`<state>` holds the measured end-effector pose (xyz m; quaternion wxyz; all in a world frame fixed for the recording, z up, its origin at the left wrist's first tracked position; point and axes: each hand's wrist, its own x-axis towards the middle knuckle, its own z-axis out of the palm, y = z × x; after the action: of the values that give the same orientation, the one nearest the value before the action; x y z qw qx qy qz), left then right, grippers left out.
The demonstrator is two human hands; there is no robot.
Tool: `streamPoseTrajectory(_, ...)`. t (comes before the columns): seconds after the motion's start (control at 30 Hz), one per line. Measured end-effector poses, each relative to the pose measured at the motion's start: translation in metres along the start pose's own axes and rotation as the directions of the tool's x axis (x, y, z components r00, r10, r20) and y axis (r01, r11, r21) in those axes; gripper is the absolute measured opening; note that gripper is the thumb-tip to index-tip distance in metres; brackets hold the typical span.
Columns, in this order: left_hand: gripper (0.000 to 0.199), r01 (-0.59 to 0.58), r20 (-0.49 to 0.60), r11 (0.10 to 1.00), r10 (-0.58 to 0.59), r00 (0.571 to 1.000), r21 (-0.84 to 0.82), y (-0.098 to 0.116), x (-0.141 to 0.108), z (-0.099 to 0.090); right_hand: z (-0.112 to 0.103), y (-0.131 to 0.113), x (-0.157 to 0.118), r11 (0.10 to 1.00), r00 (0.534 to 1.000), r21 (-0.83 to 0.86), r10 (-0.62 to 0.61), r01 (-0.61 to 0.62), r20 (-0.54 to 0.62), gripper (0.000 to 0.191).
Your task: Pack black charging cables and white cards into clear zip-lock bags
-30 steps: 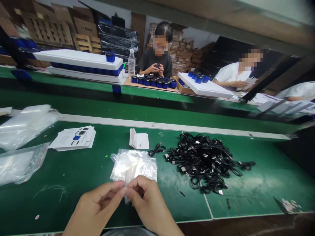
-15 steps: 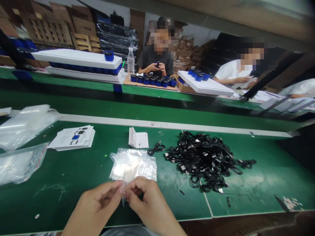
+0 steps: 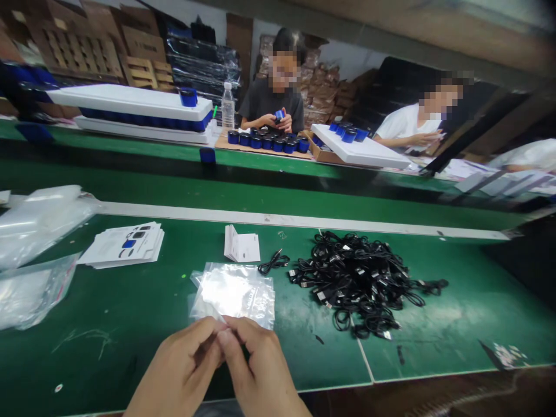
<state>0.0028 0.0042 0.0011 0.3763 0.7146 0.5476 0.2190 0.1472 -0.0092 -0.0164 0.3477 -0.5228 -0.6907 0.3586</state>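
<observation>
1. Clear plastic bags (image 3: 232, 295) lie in a loose, flat pile on the green table (image 3: 108, 301), just beyond the person's hands, with their lower edge reaching the fingertips.
2. The left hand (image 3: 180, 365) and the right hand (image 3: 260, 365) meet low in the view, close together above the table's near edge. Each grip is pressed together, thumb against fingers, pinching a thin clear edge of plastic at the bottom of the pile. The fingers hide most of that edge, so I cannot tell how many layers are held.
3. A small coiled black cable (image 3: 273, 263) lies just beyond the bags to the right, beside a large tangled heap of black USB cables (image 3: 360, 284).
4. A small folded white booklet (image 3: 241, 246) stands partly open beyond the bags, near the coiled cable. Further left is a stack of printed white cards (image 3: 124, 246).
5. Bulk plastic packs of clear bags (image 3: 39, 223) sit at the table's left end, with a second pack (image 3: 32, 295) below.
6. Across the line, a co-worker in a dark T-shirt (image 3: 271, 107) holds a small blue-and-black object (image 3: 278, 116) above rows of blue-rimmed round black canisters (image 3: 264, 141) on cardboard. A co-worker in white (image 3: 408, 124) sits to the right, beside a white foam tray (image 3: 356, 145).
</observation>
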Motion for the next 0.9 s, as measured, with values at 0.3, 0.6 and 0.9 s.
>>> streamPoseTrajectory(0.3, 0.028, -0.182, -0.281, 0.920, 0.287, 0.916, 0.346, -0.017, 0.000, 0.012, 0.011, 0.008, 0.006, 0.773, 0.900, -0.585, -0.406, 0.246, -0.158, 0.032)
streamPoseTrajectory(0.6, 0.024, -0.092, -0.370, 0.932, 0.228, 0.900, 0.352, -0.023, -0.007, 0.006, 0.004, 0.010, 0.006, 0.852, 0.956, -0.523, -0.148, -0.007, -0.254, 0.031)
streamPoseTrajectory(0.9, 0.034, 0.150, -0.277, 0.989, -0.146, 0.950, -0.007, -0.023, 0.003, 0.008, -0.035, 0.020, 0.118, 0.954, 0.958, 0.091, 0.287, -0.287, 0.018, 0.060)
